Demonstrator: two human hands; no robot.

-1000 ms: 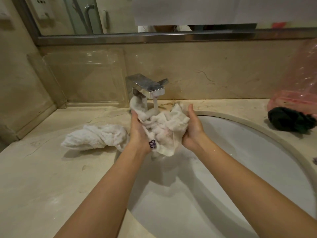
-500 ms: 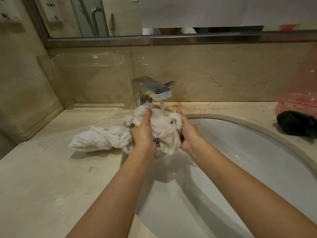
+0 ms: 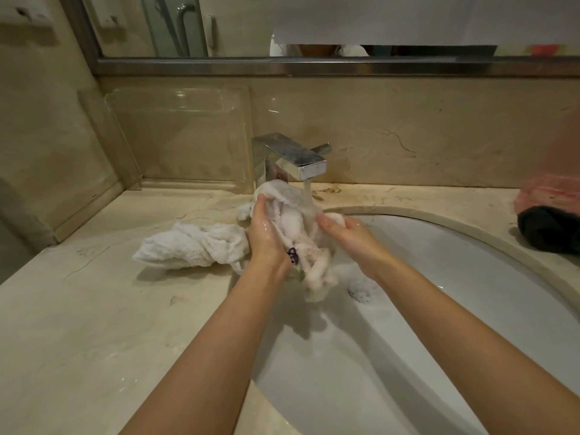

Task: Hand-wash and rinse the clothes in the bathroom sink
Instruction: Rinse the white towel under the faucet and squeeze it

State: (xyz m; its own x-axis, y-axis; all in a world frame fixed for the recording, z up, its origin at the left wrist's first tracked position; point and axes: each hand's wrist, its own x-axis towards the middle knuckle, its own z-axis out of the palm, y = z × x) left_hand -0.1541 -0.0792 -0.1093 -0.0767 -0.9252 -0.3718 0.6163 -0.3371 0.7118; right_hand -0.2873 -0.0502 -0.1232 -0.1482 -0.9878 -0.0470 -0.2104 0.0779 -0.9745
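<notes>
A wet white garment [image 3: 293,221] with a small dark print is bunched under the running chrome faucet [image 3: 290,160]. My left hand [image 3: 265,229] grips its left side, thumb over the top fold. My right hand [image 3: 343,232] grips the right side, fingers curled into the cloth. A tail of the garment hangs down over the white sink [image 3: 455,277]. Water streams from the spout onto the cloth. A second white garment [image 3: 191,244] lies crumpled on the counter, left of my left hand.
The beige marble counter [image 3: 94,324] surrounds the oval basin. The foamy drain [image 3: 361,290] lies below my right wrist. A dark cloth [image 3: 547,229] and a pink plastic bag [image 3: 552,193] sit at the right edge. A clear acrylic tray [image 3: 179,136] leans on the back wall.
Both hands have squeezed the spread garment into a tighter bunch and rubbed it under the stream. A tail now hangs lower into the basin. The view has tilted down slightly.
</notes>
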